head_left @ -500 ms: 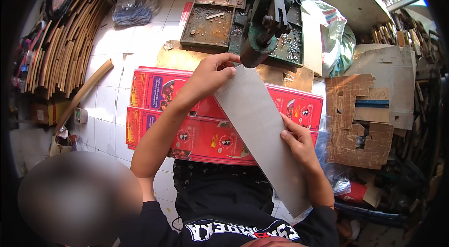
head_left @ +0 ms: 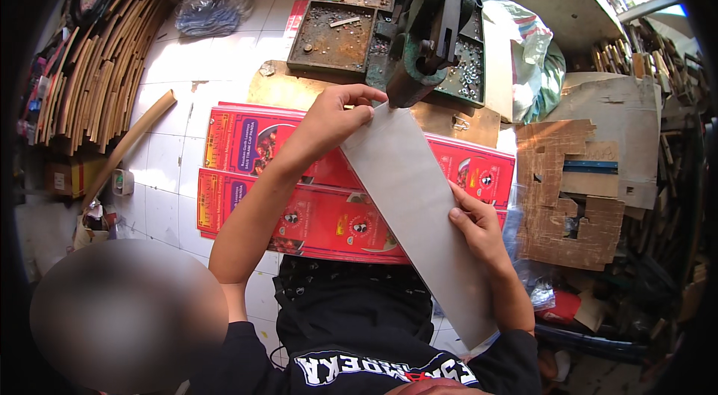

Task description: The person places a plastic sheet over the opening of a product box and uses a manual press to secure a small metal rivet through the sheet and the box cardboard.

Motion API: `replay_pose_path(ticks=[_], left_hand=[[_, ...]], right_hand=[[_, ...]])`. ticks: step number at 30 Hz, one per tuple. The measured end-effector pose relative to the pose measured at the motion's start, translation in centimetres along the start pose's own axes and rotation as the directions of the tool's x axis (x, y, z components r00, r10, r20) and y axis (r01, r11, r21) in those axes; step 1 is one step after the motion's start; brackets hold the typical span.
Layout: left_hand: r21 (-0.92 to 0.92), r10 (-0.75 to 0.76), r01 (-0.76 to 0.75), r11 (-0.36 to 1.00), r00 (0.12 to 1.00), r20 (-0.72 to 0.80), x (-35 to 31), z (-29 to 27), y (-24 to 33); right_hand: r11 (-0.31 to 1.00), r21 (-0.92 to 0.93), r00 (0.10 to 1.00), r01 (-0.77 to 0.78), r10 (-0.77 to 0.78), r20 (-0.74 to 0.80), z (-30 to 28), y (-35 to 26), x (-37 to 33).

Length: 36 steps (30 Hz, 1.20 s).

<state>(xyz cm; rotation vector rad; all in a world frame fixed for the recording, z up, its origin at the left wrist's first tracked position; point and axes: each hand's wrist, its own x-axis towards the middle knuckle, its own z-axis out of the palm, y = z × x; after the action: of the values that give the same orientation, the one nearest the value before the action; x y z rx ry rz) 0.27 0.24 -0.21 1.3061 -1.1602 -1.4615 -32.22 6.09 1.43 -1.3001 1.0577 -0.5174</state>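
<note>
A long grey sheet of board (head_left: 419,193) slants from the press toward my right forearm, its far end under the press's dark ram (head_left: 410,87). At that far left corner, my left hand (head_left: 345,117) pinches the sheet with thumb and fingertips, close beside the ram. My right hand (head_left: 479,224) grips the sheet's right edge halfway along, thumb on top and fingers partly hidden beneath. The green metal hand press (head_left: 425,43) stands ahead of me. Below the sheet lie two stacks of red printed cards (head_left: 329,223), one nearer and one farther.
Behind the press is a sectioned metal tray (head_left: 329,40) with small metal rings and bits. A wooden base board (head_left: 288,92) lies under the press. Cardboard pieces (head_left: 568,208) lie at right, stacked brown boards (head_left: 112,58) at left. A blurred round shape (head_left: 127,313) fills the lower left.
The press's linkage has shifted, and more of the dark ram shows beneath its green collar. Both hands and the grey sheet keep nearly the same places. The view has moved slightly.
</note>
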Motion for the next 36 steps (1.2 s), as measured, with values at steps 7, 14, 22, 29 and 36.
replay_pose_path(ticks=[7,14,22,29,36], left_hand=[[0.168,-0.090,0.101,0.981,0.993,-0.072,-0.8,-0.7,-0.1],[0.103,-0.016,0.019,0.995,0.999,-0.031,-0.4,-1.2,-1.0],[0.031,-0.018,0.018,0.999,1.000,0.002,0.0,-1.3,-1.8],[0.017,-0.022,0.022,1.000,1.000,0.007,0.1,-1.3,-1.7],[0.011,-0.049,0.049,0.999,0.999,0.019,-0.3,-1.2,-1.4]], right_hand=[[1.000,-0.028,1.000,0.002,-0.002,-0.008,0.0,0.4,0.1],[0.999,-0.048,1.000,0.016,-0.016,-0.012,0.0,0.3,0.1],[0.998,-0.051,0.999,0.023,-0.024,-0.021,0.1,0.2,0.0],[0.999,-0.052,1.000,0.003,-0.004,-0.022,-0.1,-0.1,0.1],[0.994,-0.104,1.000,-0.014,0.011,-0.028,0.0,-0.6,-0.1]])
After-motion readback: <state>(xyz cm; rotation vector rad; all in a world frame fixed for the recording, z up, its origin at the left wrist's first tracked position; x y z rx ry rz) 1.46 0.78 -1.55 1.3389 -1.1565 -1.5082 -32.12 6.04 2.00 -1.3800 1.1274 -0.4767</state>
